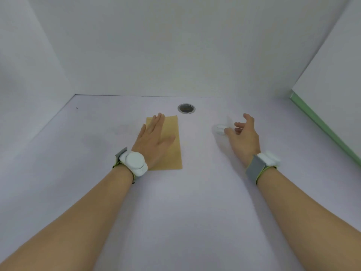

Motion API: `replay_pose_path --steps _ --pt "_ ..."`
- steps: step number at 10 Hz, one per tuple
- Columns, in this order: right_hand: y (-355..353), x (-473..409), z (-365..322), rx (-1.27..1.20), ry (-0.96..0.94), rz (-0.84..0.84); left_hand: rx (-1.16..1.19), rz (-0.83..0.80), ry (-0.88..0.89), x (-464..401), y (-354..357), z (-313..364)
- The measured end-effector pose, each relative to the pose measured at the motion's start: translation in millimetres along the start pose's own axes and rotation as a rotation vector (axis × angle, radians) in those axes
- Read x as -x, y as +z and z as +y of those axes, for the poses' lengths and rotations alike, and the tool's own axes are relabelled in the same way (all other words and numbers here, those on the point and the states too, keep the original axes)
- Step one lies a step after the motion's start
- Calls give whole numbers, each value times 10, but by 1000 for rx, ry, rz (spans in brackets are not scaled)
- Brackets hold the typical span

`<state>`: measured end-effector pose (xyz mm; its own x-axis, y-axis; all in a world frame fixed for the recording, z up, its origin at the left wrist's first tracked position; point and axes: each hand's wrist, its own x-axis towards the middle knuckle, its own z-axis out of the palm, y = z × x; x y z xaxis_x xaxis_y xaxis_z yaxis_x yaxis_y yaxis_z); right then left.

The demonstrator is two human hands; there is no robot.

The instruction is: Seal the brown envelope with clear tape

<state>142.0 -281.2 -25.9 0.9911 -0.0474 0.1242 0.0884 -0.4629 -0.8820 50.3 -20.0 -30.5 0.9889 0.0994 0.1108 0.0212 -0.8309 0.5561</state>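
A brown envelope (pixel 174 151) lies flat on the white table, long side running away from me. My left hand (pixel 154 140) rests palm down on it with fingers spread, covering its left half. To the right, a small white tape dispenser with clear tape (pixel 219 129) sits on the table. My right hand (pixel 244 135) is at it, fingers curled and apart, fingertips touching or almost touching its right side; the blur hides whether they grip it.
A round metal cable grommet (pixel 186 108) is set in the table just beyond the envelope. White walls close in the back and left. A white panel with a green edge (pixel 322 132) runs along the right. Both wrists wear white trackers.
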Motion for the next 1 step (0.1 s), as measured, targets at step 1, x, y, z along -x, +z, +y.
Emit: replay_pose_path --steps 1 --pt "-114 171 11 23 16 -52 356 60 -133 206 -187 -9"
